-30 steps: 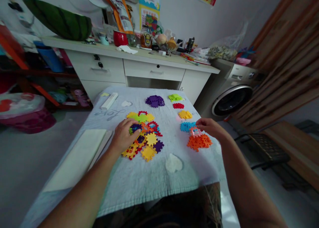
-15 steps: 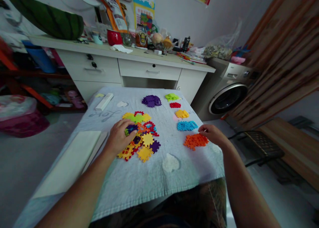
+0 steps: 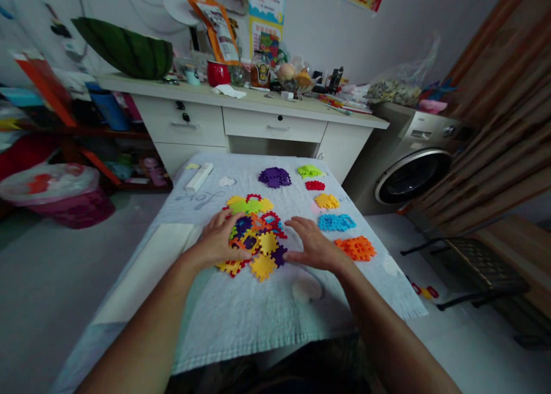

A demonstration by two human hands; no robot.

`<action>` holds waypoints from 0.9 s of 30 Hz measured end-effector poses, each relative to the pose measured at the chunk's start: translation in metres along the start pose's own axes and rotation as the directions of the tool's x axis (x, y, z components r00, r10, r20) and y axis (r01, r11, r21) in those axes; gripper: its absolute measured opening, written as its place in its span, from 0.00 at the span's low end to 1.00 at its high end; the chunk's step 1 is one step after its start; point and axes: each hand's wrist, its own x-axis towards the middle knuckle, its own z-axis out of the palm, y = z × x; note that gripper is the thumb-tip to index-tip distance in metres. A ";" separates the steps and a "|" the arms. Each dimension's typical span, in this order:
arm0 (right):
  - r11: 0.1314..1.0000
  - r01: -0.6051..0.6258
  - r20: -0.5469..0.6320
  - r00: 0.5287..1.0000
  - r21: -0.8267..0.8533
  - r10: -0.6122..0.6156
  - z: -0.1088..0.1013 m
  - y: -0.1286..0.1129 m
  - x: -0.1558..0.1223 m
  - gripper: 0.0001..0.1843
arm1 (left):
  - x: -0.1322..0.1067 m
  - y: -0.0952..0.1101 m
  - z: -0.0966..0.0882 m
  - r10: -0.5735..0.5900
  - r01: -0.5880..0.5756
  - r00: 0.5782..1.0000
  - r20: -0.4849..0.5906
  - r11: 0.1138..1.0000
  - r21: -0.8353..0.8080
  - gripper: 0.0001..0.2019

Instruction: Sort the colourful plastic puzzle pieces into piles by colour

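A mixed heap of plastic interlocking tiles in yellow, purple, red, orange and green lies mid-table. At its left edge my left hand is spread, thumb and fingers apart over the tiles. My right hand is at the heap's right side, fingers and thumb apart, thumb close to a purple tile. Sorted by colour, more tiles lie beyond and to the right: a purple pile, a green pile, a red pile, a yellow pile, a blue pile and an orange pile.
A pale cloth covers the table. On its left lie a long white board and a small white box. Behind stands a white desk with a watermelon. A washing machine is at the right.
My right hand has moved left from the orange pile to the heap and spread its fingers. My left hand has opened wider over the heap. The view has shifted.
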 end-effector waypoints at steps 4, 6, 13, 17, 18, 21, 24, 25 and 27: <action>1.000 0.028 0.080 0.996 -0.008 -0.027 0.037 -0.016 0.015 0.62 | -0.010 0.000 0.000 0.037 -0.038 0.997 0.071 0.999 0.016 0.55; 1.000 0.026 0.108 0.994 -0.014 -0.025 0.045 -0.016 0.020 0.63 | -0.013 0.001 0.002 0.036 -0.037 0.995 0.096 0.999 0.017 0.56; 0.998 0.036 0.069 0.997 -0.047 -0.033 0.041 -0.013 0.037 0.55 | -0.013 0.006 0.011 0.010 -0.009 0.998 0.069 1.000 -0.009 0.55; 0.996 0.038 0.062 0.998 -0.085 -0.033 0.035 -0.010 0.052 0.46 | -0.003 0.015 0.009 -0.006 0.007 1.000 0.011 0.997 -0.077 0.50; 0.995 0.044 0.059 0.998 -0.086 -0.039 0.035 -0.009 0.055 0.43 | 0.000 0.017 0.008 -0.006 0.005 1.000 -0.016 0.996 -0.089 0.47; 0.996 0.057 0.016 0.998 -0.069 -0.056 0.035 -0.006 0.062 0.34 | 0.008 0.019 0.009 -0.010 -0.004 0.994 -0.113 0.993 -0.121 0.37; 0.998 0.062 -0.067 0.996 -0.030 -0.064 0.039 -0.004 0.064 0.28 | 0.013 0.017 0.011 -0.017 -0.011 0.983 -0.185 0.989 -0.150 0.32; 0.998 0.061 -0.099 0.993 -0.015 -0.062 0.042 -0.003 0.064 0.27 | 0.014 0.016 0.012 -0.020 -0.012 0.979 -0.201 0.988 -0.157 0.31; 0.998 0.056 -0.156 0.986 0.012 -0.054 0.046 -0.001 0.064 0.25 | 0.015 0.014 0.015 -0.029 -0.011 0.972 -0.232 0.986 -0.169 0.30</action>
